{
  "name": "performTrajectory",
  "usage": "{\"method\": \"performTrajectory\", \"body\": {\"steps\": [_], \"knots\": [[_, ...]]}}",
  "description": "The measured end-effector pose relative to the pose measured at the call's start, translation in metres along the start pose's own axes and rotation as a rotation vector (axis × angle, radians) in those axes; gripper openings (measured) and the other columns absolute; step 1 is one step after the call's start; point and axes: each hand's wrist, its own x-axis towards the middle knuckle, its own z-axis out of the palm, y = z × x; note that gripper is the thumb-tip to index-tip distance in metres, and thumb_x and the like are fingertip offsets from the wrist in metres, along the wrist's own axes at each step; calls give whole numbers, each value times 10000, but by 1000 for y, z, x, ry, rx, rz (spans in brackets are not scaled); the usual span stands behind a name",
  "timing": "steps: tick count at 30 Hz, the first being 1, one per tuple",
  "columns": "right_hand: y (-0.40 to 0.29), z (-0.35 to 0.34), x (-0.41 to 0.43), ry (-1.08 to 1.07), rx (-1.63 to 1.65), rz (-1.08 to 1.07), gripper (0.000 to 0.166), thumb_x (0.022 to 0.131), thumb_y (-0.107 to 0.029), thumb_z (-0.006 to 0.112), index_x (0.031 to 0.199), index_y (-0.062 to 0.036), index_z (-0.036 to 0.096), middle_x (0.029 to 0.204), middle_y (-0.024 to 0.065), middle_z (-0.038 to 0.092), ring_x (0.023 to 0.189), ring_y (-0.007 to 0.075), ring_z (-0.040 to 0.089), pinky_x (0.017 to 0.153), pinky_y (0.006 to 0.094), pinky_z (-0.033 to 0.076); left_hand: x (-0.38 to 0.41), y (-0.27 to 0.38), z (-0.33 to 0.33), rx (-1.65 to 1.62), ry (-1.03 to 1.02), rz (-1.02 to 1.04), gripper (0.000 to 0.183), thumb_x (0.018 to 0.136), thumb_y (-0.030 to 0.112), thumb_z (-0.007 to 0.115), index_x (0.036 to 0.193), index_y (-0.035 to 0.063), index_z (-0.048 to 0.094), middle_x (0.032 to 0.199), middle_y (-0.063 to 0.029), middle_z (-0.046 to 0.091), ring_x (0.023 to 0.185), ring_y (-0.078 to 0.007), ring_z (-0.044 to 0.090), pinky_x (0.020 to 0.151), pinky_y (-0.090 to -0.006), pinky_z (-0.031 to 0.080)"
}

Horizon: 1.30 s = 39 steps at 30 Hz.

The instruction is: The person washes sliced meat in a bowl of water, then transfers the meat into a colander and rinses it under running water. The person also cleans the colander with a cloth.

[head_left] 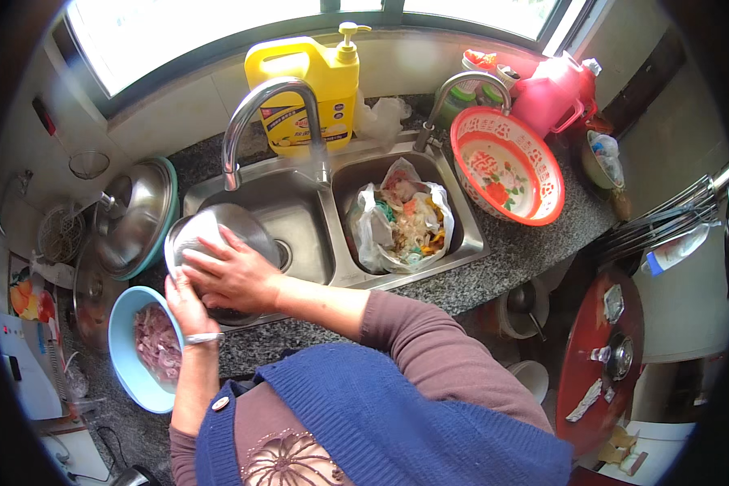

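Over the left basin of the steel double sink (304, 225), my left hand (188, 307) grips the rim of a round metal pan or bowl (243, 225), tilted towards its left side. My right hand (237, 273) lies spread across the metal, its fingertips on a whitish area that may be a cloth or glare; I cannot tell which. The chrome faucet (273, 91) arches above, and no water can be made out from its spout. A light blue plastic basin (121, 352) with sliced raw meat (158, 343) stands beside my left wrist, which wears a silvery bracelet.
A plastic bag of food scraps (370, 237) sits in the right basin. Behind the sink stands a yellow detergent jug (304, 54). At the right are a red-rimmed enamel basin (553, 158) and a pink jug (544, 103). Metal lids (127, 225) lean at the left.
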Motion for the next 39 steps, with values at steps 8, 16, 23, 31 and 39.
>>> {"method": "performTrajectory", "body": {"steps": [8,16,23,31,39], "knots": [[-6,5,-1,-15,139,50,587,842,-427,498,1288,-48,449,1365,144,408,1312,313,320,1102,464,172,-7,6,-1,116,-39,99,259,963,233,458,1081,15,534,1013,-58,584,907,-129,545,801,-270,453],[63,31,-15,98,376,463,508,955,-348,312,1376,-64,330,1379,175,382,1317,316,292,1083,387,218,-17,13,-15,-143,3,-12,238,951,230,487,1101,52,537,1047,-28,592,953,-125,552,855,-275,448],[104,33,-78,-568,241,1159,552,952,-461,336,1111,0,595,1098,210,609,1126,298,531,952,330,385,-19,39,-31,-230,166,32,237,938,248,517,1065,52,558,975,4,590,902,-98,532,816,-256,444],[118,23,-102,-250,56,786,405,887,-273,564,1182,4,549,1161,185,586,1102,270,549,937,322,412,-16,19,-24,-32,129,26,228,888,283,604,947,66,570,757,28,554,696,-57,505,611,-217,437],[78,11,-67,-136,1322,1281,643,922,-521,398,1357,-52,329,1344,123,419,1195,305,445,982,485,352,-42,23,-22,401,-186,461,521,750,338,733,1117,34,521,950,-129,638,884,-168,624,753,-287,485]]}}
